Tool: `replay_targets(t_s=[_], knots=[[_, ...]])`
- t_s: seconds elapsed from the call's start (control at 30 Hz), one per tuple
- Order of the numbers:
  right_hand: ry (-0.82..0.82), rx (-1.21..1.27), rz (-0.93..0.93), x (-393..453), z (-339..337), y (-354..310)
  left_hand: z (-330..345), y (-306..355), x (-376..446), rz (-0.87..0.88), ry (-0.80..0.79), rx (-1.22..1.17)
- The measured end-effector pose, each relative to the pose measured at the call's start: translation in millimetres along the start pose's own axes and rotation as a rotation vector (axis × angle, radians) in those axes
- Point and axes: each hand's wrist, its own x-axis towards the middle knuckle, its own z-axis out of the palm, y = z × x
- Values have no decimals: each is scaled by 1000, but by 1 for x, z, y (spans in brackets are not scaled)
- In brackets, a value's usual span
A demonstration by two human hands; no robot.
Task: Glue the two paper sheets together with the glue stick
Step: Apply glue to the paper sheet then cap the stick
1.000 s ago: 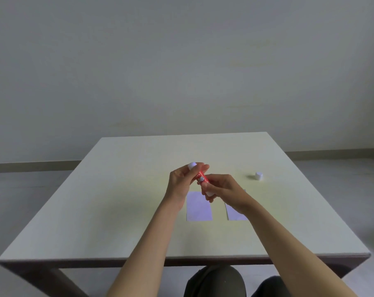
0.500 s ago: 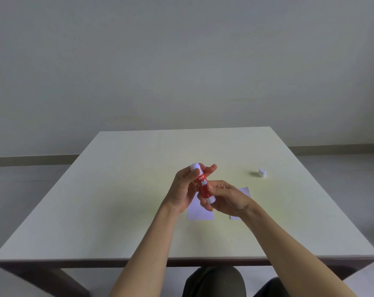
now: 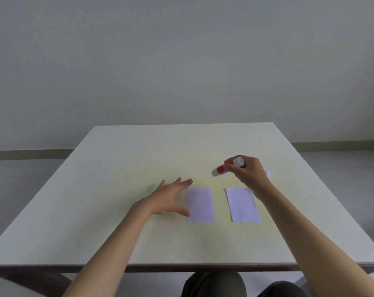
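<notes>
Pale cream and matte, the square table [image 3: 139,159] carried two flat rectangular sheets of white paper, lying side by side with a strip of bare top between them. The left sheet [image 3: 200,205] and the right sheet [image 3: 243,205] both looked smooth and uncreased. The left hand [image 3: 168,199] hovered just left of the left sheet, fingers spread apart and holding nothing, thumb tip near that sheet's lower left edge. Beyond the right sheet, the right hand [image 3: 247,171] was clamped around the glue stick [image 3: 224,167], a small red cylinder with white ends, tilted with one end pointing left. A small white thing [image 3: 266,170], mostly hidden behind the right hand, could not be identified.
</notes>
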Motion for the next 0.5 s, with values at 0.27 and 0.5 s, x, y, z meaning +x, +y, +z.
replay_targets(t_s=[0.27, 0.5], knots=[[-55, -262, -30, -8, 56, 9, 18, -4, 6, 51, 47, 189], [-75, -370, -11, -1, 71, 18, 24, -12, 8, 32, 57, 193]])
